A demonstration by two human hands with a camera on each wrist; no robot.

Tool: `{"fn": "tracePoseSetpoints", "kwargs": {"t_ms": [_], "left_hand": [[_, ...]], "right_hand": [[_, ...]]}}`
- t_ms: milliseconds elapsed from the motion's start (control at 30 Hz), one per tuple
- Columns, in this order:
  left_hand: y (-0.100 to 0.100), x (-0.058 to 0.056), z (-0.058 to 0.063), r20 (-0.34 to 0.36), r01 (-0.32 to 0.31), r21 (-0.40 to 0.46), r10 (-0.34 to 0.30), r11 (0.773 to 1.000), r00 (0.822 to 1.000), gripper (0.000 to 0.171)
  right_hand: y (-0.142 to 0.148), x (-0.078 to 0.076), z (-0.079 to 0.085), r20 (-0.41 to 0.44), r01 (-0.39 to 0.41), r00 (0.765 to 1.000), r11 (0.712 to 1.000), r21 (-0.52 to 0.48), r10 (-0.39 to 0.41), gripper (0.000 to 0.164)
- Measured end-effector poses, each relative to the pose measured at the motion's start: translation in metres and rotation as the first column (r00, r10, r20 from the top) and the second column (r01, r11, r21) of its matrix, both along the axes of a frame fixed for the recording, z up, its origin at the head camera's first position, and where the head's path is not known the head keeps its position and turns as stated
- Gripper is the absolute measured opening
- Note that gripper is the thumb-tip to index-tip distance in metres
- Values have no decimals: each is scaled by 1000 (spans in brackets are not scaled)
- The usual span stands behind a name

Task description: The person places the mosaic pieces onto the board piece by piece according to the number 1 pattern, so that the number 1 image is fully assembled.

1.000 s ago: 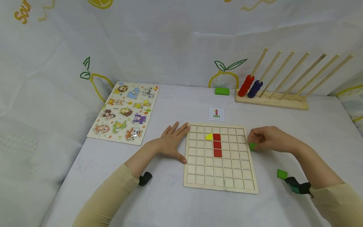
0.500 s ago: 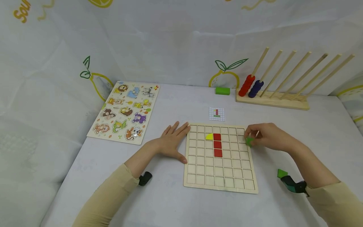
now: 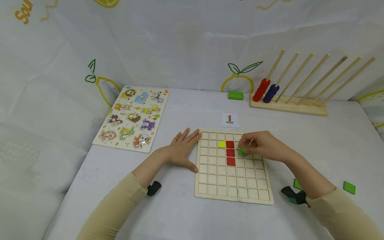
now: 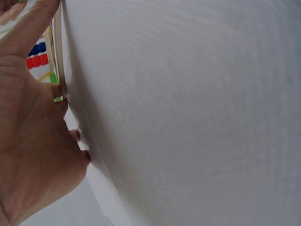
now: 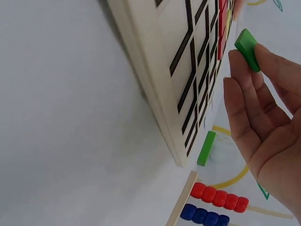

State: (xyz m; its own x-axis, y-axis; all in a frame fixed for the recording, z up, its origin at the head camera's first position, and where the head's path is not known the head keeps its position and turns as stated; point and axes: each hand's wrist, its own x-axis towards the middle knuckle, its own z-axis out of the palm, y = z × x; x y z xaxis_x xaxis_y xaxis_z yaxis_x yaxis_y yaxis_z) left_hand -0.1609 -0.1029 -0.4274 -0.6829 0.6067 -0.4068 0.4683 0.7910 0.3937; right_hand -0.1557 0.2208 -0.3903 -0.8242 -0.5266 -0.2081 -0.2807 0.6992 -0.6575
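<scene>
Okay, my right hand [image 3: 264, 145] pinches a green tile [image 3: 241, 151] above the board [image 3: 232, 181]; my left hand [image 3: 181, 152], outstretched, touches the board's left edge; card [image 3: 230, 120] just beyond the board.

Soft, even, slightly grey light, with pale shadows and mild blur close to the wrist cameras.
In the head view, diffuse light spreads over the white table [image 3: 180, 220] and wall cloth [image 3: 186, 66]; faint shadows lie beside the left sleeve [image 3: 114, 206] and right sleeve [image 3: 342, 213], and a small glint marks the animal puzzle [image 3: 130, 118]. The print on the small card [image 3: 230, 120] is coarse. The left wrist view is mostly dull grey cloth, faintly rippled and shaded along a fold. In the right wrist view, the board's [image 5: 150, 80] near edge is soft, shadow darkens the table beneath it, and the red beads [image 5: 218, 197] carry highlights.
</scene>
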Motion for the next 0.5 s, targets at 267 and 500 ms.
{"fn": "tracePoseSetpoints", "kwargs": {"t_ms": [267, 500], "left_hand": [[0, 0, 0, -5, 2, 13, -2, 1000, 1000, 127], [1, -1, 0, -4, 1, 9, -1, 1000, 1000, 127]], "right_hand": [[-23, -5, -6, 38, -44, 998, 995, -84, 48, 10], [-42, -6, -10, 83, -76, 993, 990, -122, 86, 8]]}}
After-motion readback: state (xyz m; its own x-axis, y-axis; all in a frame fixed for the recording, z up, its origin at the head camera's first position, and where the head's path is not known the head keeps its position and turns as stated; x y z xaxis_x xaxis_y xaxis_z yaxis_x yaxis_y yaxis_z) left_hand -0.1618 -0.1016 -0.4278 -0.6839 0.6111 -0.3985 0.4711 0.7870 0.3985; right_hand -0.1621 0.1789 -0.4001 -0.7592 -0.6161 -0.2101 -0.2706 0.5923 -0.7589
